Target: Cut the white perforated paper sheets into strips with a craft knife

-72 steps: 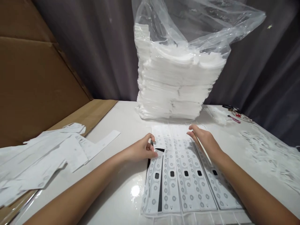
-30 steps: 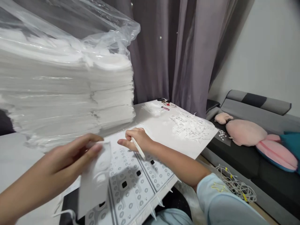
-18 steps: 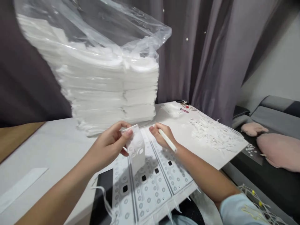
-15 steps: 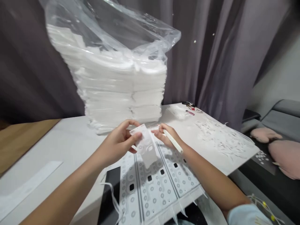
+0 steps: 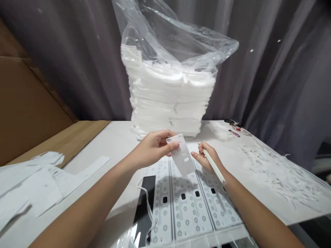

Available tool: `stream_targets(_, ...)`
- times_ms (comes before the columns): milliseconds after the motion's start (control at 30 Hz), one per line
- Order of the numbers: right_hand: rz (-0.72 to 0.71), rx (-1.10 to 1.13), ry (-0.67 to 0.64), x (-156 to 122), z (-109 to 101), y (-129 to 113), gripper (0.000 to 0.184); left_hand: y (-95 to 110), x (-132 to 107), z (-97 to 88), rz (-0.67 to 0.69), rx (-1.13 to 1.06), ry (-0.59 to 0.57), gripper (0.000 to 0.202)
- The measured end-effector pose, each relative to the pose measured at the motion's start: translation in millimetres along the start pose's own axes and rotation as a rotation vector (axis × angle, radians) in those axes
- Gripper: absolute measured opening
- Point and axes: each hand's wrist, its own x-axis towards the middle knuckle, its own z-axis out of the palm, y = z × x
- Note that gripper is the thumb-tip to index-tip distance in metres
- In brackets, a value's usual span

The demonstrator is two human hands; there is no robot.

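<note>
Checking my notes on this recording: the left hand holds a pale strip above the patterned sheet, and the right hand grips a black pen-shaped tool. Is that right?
Not quite: in the head view, the pen-shaped tool in the right hand is white, not black. The rest stands: the left hand holds a pale strip above the patterned sheet.

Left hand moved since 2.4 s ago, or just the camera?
Yes. Against the bagged white stack, the left hand has gone right and closer in view: its fingers were below the stack's left part and are now below its middle.
</note>
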Motion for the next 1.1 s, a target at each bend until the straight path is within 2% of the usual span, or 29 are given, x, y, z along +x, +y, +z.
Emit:
stream_targets(67, -0.027, 0.106, -0.078, -1, 2, 2, 0.033, 4, -9, -7.2, 0.065, 0.005, 0.087, 0.038)
stream_targets(167, 0.004, 0.420, -0.204, -8, 5, -3, 0.039, 0, -35, -22.5, 0.119, 0.079, 0.307, 0.036)
stream_targets(267, 0.061, 0.649, -0.273, -17, 7, -11, 0.042, -15, -70, -36.8, -0.009, 0.181, 0.470, 0.034)
stream_targets(333, 0.078, 0.696, -0.307, -21, 7, -15, 0.044, -31, -92, -42.1, -0.181, 0.144, 0.486, 0.035)
stream_targets(433, 0.093, 0.672, -0.338, -22, 6, -14, 0.047, -59, -112, -43.7, -0.435, 0.043, 0.413, 0.039)
stream_targets(500, 0.095, 0.641, -0.361, -22, 6, -10, 0.049, -78, -117, -43.9, -0.525, 0.076, 0.355, 0.040)
stream_targets(667, 0.134, 0.581, -0.426, -23, 5, -4, 0.041, -110, -113, -52.5, -0.475, 0.647, 0.281, 0.032)
stream_targets(767, 0.113, 0.542, -0.492, -23, 2, -2, 0.038, -115, -109, -56.5, -0.470, 0.786, 0.288, 0.032)
stream_targets(867, 0.132, 0.527, -0.522, -22, -1, -1, 0.039, -109, -103, -51.0, -0.322, 0.946, 0.244, 0.038)
stream_targets(933, 0.188, 0.546, -0.481, -21, 1, -1, 0.040, -102, -95, -41.1, -0.164, 0.998, 0.135, 0.036)
stream_targets(1033, 0.254, 0.518, -0.427, -23, 8, 0, 0.047, -92, -78, -19.2, 0.006, 0.922, -0.052, 0.024)
stream_targets(1100, 0.252, 0.479, -0.429, -25, 15, 2, 0.045, -90, -64, -4.0, 0.051, 0.868, -0.132, 0.017)
